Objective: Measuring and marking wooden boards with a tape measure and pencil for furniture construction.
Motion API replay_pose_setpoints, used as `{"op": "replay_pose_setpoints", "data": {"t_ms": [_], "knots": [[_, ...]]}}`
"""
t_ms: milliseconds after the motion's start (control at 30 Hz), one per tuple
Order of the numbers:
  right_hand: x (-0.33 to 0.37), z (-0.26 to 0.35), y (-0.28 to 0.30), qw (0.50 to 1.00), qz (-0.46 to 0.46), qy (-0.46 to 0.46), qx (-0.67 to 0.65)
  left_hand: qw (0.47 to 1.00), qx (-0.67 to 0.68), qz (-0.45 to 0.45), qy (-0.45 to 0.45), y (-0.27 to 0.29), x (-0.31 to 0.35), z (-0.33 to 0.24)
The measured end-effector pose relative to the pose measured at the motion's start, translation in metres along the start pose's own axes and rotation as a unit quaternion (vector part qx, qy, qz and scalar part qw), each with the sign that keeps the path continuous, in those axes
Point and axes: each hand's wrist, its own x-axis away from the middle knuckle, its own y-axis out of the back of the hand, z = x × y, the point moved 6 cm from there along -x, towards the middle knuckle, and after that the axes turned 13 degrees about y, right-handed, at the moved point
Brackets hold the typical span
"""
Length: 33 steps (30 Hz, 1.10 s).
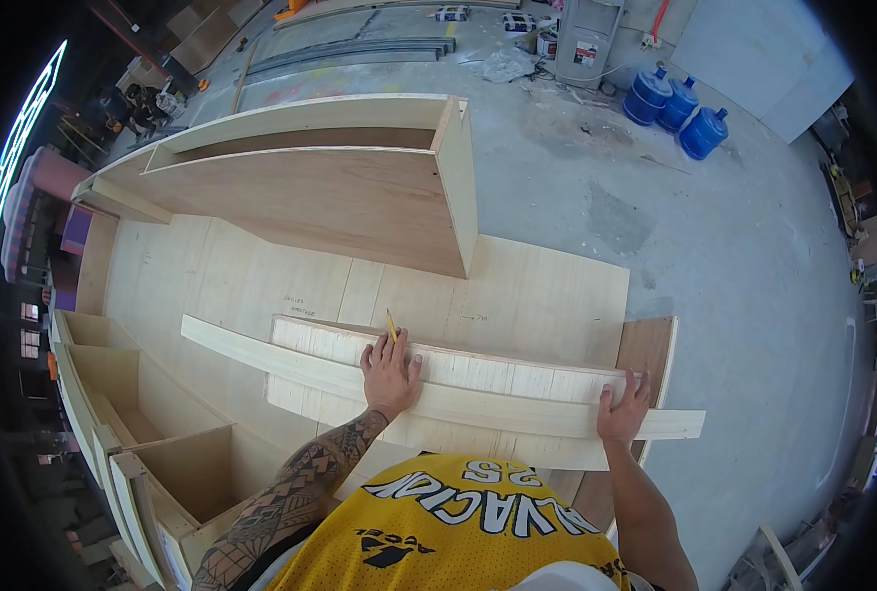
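Note:
My left hand (391, 379) lies on a long pale wooden strip (291, 362) and the plywood board (473, 372) under it. A yellow pencil (391, 321) sticks out between its fingers, pointing away from me. My right hand (624, 409) presses on the right end of the same board, fingers stretched to its far edge and thumb apart. The strip crosses the board at a slight slant and runs past both its ends. Both pieces rest on a large pale plywood panel (547, 281), which bears faint pencil marks.
A long plywood box (301, 192) stands on the panel's far side. Open wooden compartments (187, 473) sit at my left. A brown board (647, 340) lies by the panel's right end. Blue water jugs (703, 133) and grey metal lengths (350, 56) lie farther off on the concrete floor (754, 276).

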Motion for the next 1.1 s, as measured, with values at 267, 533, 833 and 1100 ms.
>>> {"op": "replay_pose_setpoints", "data": {"t_ms": [267,533,833,1100], "knots": [[-0.0004,0.0012,-0.0001,1.000,0.010,-0.008,0.002,1.000,0.001,0.007,0.008,0.0004,0.0000,0.0005],[0.0005,-0.0008,0.0002,1.000,0.009,-0.006,0.007,1.000,0.004,0.005,0.003,-0.0010,-0.0004,-0.0011],[0.0020,0.0001,-0.0011,1.000,0.007,0.005,-0.011,1.000,0.009,-0.003,0.016,0.0031,-0.0009,-0.0008],[0.0038,-0.0024,-0.0047,1.000,0.020,-0.004,-0.009,1.000,0.021,0.008,0.015,0.0068,0.0017,-0.0012]]}}
